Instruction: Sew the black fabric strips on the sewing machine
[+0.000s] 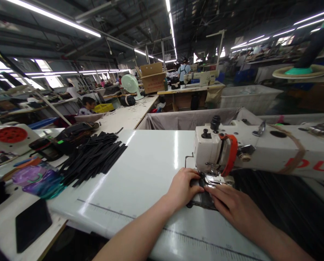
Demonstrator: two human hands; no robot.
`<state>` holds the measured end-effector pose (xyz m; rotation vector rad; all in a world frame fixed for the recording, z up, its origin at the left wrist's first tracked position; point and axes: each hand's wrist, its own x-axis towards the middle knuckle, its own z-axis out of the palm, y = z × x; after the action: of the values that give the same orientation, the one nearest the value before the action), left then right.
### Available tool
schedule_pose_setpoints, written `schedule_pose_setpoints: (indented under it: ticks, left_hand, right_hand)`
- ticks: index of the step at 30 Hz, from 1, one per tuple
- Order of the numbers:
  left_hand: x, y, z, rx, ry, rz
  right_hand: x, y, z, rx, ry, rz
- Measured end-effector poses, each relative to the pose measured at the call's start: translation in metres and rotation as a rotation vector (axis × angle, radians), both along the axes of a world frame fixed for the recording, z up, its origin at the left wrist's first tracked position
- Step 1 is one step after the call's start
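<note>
A white sewing machine (262,145) with an orange guard stands on the right of the pale worktable. Close to its needle area, my left hand (182,186) has its fingers bent and thumb pressed in by the metal presser foot (213,179). From the other side my right hand (231,199) reaches in, fingers together and tips nearly meeting the left thumb. Whatever the fingertips pinch is small and mostly hidden. Below them lies a dark flat surface (205,200), cloth or machine plate, I cannot tell. Black fabric (284,203) spreads beneath the machine arm.
A pile of black strips (96,156) lies on the table's left. Beyond it are a purple-teal pouch (39,179), a dark tablet-like slab (33,224) and another machine (9,139). Farther back stand a pale green fan (131,85), a cardboard box (152,78) and a person (183,70).
</note>
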<state>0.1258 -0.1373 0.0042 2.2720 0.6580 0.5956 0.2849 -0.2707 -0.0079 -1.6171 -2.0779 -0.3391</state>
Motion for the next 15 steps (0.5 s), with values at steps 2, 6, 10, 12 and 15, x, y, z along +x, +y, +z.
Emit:
schedule_pose_setpoints:
  ticks: [2,6,10,12,15]
  left_hand:
    - [0.002,0.003,-0.001,0.019,-0.022,0.004]
    - [0.007,0.012,-0.003,0.153,-0.018,0.017]
    - [0.008,0.014,-0.001,0.258,0.111,-0.093]
    - [0.008,0.012,0.001,0.268,0.163,-0.095]
    - [0.003,0.014,0.006,0.24,0.209,-0.055]
  right_hand:
    - [-0.001,-0.001,0.0,-0.037,0.008,0.004]
    - [0.006,-0.007,0.007,-0.025,-0.035,-0.024]
    - [0.03,-0.016,0.017,0.003,-0.146,-0.137]
    - [0.043,-0.02,0.019,-0.086,-0.094,-0.157]
    - [0.055,-0.022,0.014,-0.208,0.019,-0.174]
